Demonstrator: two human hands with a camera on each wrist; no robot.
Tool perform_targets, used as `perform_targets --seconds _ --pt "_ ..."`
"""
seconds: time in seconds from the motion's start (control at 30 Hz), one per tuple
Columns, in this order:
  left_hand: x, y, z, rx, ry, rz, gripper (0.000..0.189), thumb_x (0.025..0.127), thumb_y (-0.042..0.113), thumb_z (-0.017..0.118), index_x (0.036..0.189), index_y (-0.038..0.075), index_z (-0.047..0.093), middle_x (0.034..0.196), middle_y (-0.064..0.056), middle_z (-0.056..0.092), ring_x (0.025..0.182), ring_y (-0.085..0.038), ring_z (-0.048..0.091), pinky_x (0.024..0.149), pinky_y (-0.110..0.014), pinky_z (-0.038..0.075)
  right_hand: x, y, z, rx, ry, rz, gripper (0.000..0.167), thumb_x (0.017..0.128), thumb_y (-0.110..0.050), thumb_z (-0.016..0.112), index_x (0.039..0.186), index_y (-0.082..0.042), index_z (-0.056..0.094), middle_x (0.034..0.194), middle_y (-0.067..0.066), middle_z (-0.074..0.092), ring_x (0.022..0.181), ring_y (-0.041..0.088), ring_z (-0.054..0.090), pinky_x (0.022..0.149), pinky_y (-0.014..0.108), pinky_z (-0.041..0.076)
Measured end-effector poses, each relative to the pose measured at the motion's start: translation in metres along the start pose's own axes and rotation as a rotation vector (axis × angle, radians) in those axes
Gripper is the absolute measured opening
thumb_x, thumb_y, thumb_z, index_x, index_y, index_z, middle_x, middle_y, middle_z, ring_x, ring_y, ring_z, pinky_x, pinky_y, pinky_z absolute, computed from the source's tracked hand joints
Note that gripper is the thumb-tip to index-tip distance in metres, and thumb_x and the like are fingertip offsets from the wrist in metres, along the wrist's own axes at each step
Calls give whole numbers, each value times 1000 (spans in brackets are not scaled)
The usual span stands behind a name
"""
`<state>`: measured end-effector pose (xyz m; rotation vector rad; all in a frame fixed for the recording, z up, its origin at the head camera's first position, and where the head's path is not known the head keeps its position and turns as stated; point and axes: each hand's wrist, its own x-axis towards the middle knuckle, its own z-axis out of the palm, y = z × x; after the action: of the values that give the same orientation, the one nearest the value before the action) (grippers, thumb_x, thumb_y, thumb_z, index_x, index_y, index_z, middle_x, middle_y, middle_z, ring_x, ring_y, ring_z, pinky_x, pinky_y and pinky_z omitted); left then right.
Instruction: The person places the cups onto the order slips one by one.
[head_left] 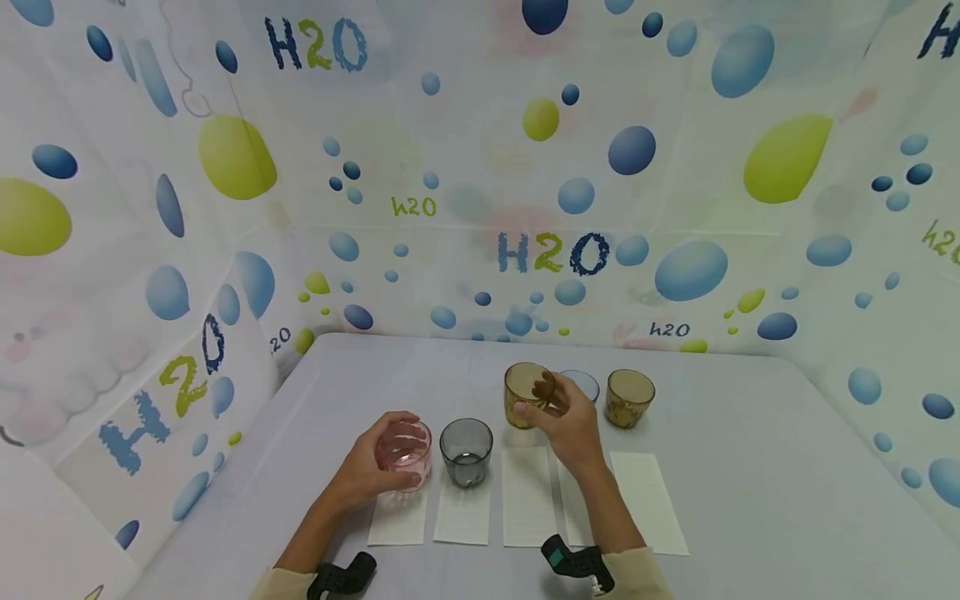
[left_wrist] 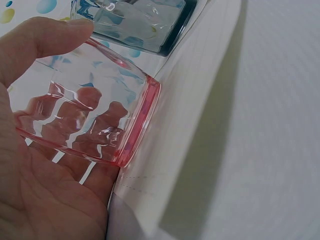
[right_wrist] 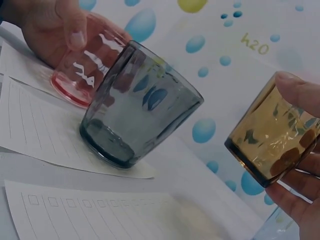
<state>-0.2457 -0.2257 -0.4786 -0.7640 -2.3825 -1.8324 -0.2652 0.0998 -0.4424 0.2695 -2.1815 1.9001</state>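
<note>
My left hand (head_left: 362, 468) curls round a pink glass tumbler (head_left: 408, 450), thumb on the near side and fingers behind it. The tumbler is upright at the far end of the leftmost paper sheet; its base is on or very near the paper. Just to its right stands a grey tumbler (head_left: 467, 454), untouched. My right hand (head_left: 576, 427) grips an amber tumbler (head_left: 522, 392) by its right side. In the right wrist view this amber tumbler (right_wrist: 272, 137) appears held up off the table. Behind that hand, a pale blue tumbler (head_left: 583, 383) is mostly hidden.
A second amber tumbler (head_left: 630, 398) stands at the right of the back row. Several white paper sheets (head_left: 528, 500) lie side by side on the white table (head_left: 750, 467). A patterned curtain (head_left: 465, 150) hangs behind the table and along its left side.
</note>
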Motion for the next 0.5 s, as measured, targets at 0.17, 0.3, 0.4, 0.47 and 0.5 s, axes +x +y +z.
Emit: perform_targets --seconds 0.17,0.3,0.4,0.47,0.5 --pt "1 0 2 5 -9 4 80 72 7 85 141 -2 46 127 -20 62 117 -41 63 92 -28 56 -4 1 -3 -17 17 9 73 82 -29 86 144 -8 52 132 14 66 126 31 61 103 44 51" --pt "-2 0 2 17 -3 -7 80 71 7 86 140 -1 46 126 -20 63 116 -41 63 91 -28 56 -8 3 -1 -14 -4 18 76 83 -27 85 146 -5 49 133 16 65 126 32 60 104 43 50" --pt "-4 0 1 18 11 -4 79 71 7 86 139 -1 47 125 -19 64 115 -41 64 91 -28 56 -10 2 2 -7 2 -4 76 82 -28 86 145 -5 50 132 15 66 126 30 60 103 42 51" --pt "-5 -1 1 16 7 -3 78 72 8 85 140 0 47 126 -19 64 116 -41 63 92 -28 56 -13 0 3 -12 29 -24 75 81 -29 87 144 -7 52 130 12 67 125 28 61 102 41 51" --pt "-5 -1 1 13 0 -3 78 72 8 85 140 -1 46 126 -19 63 116 -41 63 92 -28 56 -14 0 3 -21 43 -33 75 80 -28 87 143 -7 53 129 11 68 124 28 62 101 41 52"
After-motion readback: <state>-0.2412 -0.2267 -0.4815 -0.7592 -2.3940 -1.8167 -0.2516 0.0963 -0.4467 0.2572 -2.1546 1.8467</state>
